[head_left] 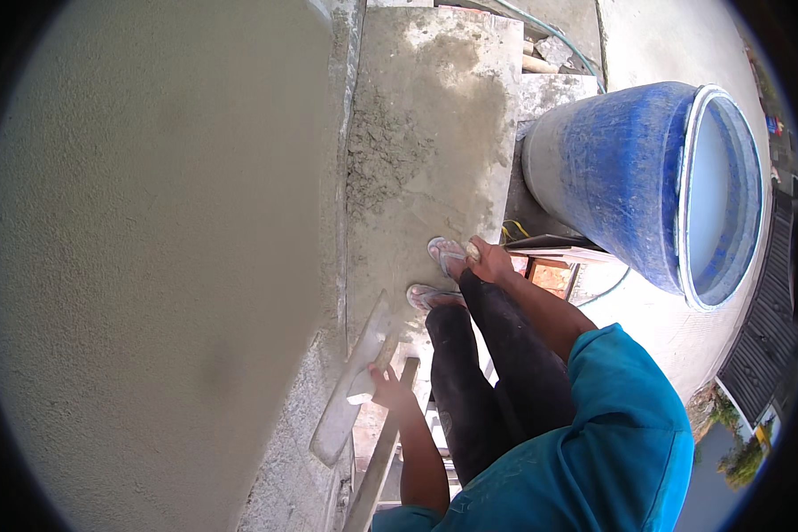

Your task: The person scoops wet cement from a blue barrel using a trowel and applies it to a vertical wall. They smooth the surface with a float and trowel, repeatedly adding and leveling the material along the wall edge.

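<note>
- The left hand was closed around the wooden handle of a plastering trowel, low in the view beside the wall
- The trowel blade lay flat along the lower edge of the freshly plastered grey wall, and the blade was coated in grey mortar
- The right hand hung beside the right knee with the fingers curled; it could not be told whether it held anything
- Both feet, in sandals, stood on a mortar-smeared platform board
- A heap of wet mortar lay on the board against the wall, well ahead of the feet
- A large blue barrel filled with pale liquid stood to the right of the board
</note>
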Tool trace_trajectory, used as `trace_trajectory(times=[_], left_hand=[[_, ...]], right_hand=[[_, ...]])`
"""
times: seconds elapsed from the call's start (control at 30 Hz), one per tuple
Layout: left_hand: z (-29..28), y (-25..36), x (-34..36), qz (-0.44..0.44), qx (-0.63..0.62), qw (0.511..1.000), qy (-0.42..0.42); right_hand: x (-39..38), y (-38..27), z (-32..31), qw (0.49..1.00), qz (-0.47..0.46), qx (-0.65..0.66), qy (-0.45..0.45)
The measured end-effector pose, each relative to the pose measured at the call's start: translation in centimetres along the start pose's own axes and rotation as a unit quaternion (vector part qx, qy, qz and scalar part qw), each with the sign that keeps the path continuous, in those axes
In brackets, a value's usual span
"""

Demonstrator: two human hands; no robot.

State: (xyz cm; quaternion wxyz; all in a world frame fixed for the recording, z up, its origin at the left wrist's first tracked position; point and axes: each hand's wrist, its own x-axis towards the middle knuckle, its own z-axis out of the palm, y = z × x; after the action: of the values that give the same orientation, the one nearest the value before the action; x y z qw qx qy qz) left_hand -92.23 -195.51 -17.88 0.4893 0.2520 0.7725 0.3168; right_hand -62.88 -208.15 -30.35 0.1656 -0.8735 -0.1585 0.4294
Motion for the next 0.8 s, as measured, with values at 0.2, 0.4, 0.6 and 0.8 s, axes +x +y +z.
trace_trajectory(times=[0.2, 0.4, 0.6, 0.8], left_hand=[[-1.6, -1.9, 2.4, 0.061, 0.075, 0.993, -0.069], [-3.6, -1.7, 1.4, 0.125, 0.184, 0.974, -0.037], [-7.4, -6.9, 7.5, 0.073, 0.090, 0.993, -0.037], [-8.3, -11.3, 14.3, -0.069, 0.023, 0.996, 0.047]], right_hand=[[-1.3, 2.5, 2.9, 1.000, 0.009, 0.008, -0.007], [-2.9, 2.9, 4.2, 0.998, 0.029, 0.053, 0.007], [1.9, 4.1, 6.0, 0.993, 0.097, 0.069, 0.005], [14.4, 13.5, 13.1, 0.977, 0.146, 0.155, -0.015]])
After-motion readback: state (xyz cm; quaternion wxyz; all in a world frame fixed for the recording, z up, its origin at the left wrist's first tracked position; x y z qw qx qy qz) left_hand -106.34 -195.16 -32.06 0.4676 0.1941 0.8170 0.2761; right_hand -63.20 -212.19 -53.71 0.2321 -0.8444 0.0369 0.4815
